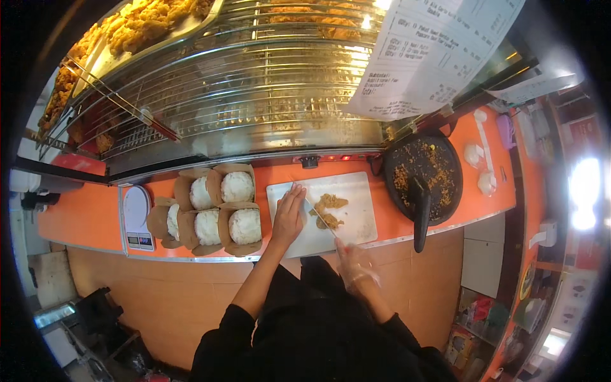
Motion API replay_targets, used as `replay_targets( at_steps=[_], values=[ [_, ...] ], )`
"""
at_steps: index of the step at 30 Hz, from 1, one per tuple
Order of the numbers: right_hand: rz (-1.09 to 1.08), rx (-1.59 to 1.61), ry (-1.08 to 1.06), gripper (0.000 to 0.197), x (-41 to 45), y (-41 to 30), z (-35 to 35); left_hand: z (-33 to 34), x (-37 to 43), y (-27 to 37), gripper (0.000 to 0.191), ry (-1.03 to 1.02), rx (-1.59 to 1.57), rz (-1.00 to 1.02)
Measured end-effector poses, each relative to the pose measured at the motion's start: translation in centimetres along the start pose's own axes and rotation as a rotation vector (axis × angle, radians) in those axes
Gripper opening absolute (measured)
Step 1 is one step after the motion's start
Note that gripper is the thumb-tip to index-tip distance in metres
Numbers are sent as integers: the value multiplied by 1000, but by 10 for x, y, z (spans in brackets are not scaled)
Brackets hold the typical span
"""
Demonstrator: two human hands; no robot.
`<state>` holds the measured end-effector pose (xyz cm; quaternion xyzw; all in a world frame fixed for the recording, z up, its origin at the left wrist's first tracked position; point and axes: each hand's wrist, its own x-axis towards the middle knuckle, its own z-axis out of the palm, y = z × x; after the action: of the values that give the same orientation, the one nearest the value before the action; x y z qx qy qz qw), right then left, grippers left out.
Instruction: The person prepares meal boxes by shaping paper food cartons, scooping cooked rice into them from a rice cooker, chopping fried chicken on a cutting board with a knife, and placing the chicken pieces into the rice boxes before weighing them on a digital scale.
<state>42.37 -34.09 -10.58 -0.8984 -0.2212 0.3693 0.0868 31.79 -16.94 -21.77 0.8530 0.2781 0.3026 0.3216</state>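
My right hand (pixel 358 267), in a clear plastic glove and blurred, grips the handle of a knife (pixel 324 221). The blade slants up and left across pieces of fried, breaded food (pixel 331 201) on a white cutting board (pixel 360 188). My left hand (pixel 288 216) lies with straight fingers over the board's left part, beside the tip end of the blade. Whether its fingers press on the blade cannot be told. Left of the board stand several open brown paper boxes (pixel 241 247), each with a mound of white rice (pixel 237 186).
Right of the board sits a dark stone mortar (pixel 451 191) with crumbs and a pestle (pixel 421 219) jutting over the counter edge. A digital scale (pixel 137 210) is at left. Behind stands a heated display case (pixel 224 143) with fried chicken; a printed receipt (pixel 420 62) hangs in front.
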Motion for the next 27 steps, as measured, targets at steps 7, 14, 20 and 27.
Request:
replay_targets(
  at_steps=[7, 14, 20, 27],
  values=[
    [-90, -72, -76, 53, -9, -3, -12, 0, 1, -4, 49, -1, 14, 50],
    [-37, -20, -133, 62, 11, 4, -3, 4, 5, -2, 51, 40, 39, 44],
    [-487, -167, 127, 67, 10, 40, 37, -3, 14, 8, 53, 28, -9, 5],
    [-54, 154, 29, 70, -7, 36, 49, -11, -4, 19, 52, 68, -151, -62]
  ],
)
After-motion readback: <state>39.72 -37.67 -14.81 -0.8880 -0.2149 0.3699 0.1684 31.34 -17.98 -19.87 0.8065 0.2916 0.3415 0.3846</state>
